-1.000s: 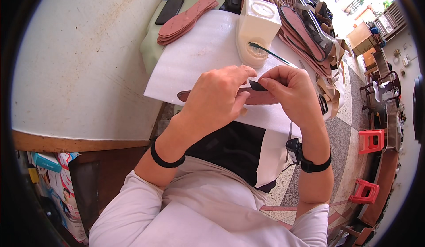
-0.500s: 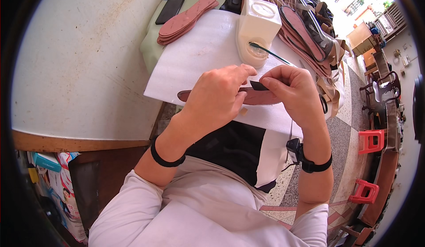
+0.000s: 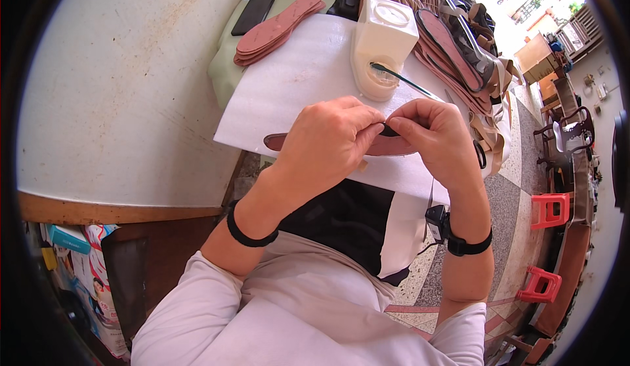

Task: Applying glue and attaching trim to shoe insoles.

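Note:
Between my fingertips is a small black strip (image 3: 390, 130), mostly hidden by the fingers. My left hand (image 3: 331, 133) pinches its left end, and my right hand (image 3: 433, 130) pinches the other. Under both hands a reddish-brown insole (image 3: 391, 147) lies across the front of the white foam sheet (image 3: 289, 77); its left tip shows past my left hand. Just beyond my hands stands a cream plastic container (image 3: 386, 31) with a cut-open side. A dark green brush (image 3: 394, 73) rests in that opening, its handle pointing to the right.
Stacked insoles (image 3: 279, 28) and a black phone (image 3: 252, 16) lie at the far left on a pale green cover. More insoles (image 3: 453, 58) and straps pile up at the right. A scissors handle (image 3: 480, 155) shows beside my right hand. Red stools (image 3: 550, 210) stand on the floor.
My left hand has moved slightly right and its fingers have closed on the black strip. The right hand keeps its pinch, and less of the strip shows now.

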### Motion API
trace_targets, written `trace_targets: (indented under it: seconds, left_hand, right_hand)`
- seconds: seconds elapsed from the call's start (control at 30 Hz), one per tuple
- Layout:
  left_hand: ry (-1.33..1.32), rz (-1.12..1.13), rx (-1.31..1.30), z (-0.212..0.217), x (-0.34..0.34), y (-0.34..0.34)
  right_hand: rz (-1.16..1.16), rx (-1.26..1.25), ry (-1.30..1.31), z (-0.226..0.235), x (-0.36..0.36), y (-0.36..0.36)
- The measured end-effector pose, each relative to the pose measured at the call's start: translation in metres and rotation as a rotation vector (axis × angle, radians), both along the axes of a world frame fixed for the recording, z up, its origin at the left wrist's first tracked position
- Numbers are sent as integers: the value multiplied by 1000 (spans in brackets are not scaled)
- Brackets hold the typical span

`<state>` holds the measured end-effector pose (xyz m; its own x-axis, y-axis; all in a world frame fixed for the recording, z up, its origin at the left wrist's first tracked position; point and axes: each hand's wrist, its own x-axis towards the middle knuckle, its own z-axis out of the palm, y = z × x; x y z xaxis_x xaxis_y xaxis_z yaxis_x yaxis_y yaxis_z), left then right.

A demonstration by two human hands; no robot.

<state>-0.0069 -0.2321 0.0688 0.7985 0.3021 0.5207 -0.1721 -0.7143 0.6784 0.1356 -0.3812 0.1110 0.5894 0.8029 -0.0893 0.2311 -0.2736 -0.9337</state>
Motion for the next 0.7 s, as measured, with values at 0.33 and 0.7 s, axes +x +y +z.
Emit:
trace_targets:
  seconds: [0.33, 0.7]
  left_hand:
    - [-8, 20, -26, -4, 3, -2]
    - [10, 34, -16, -5, 5, -3]
  right_hand:
    - [-9, -20, -24, 0, 0, -1]
    - [-5, -25, -6, 1, -1, -1]
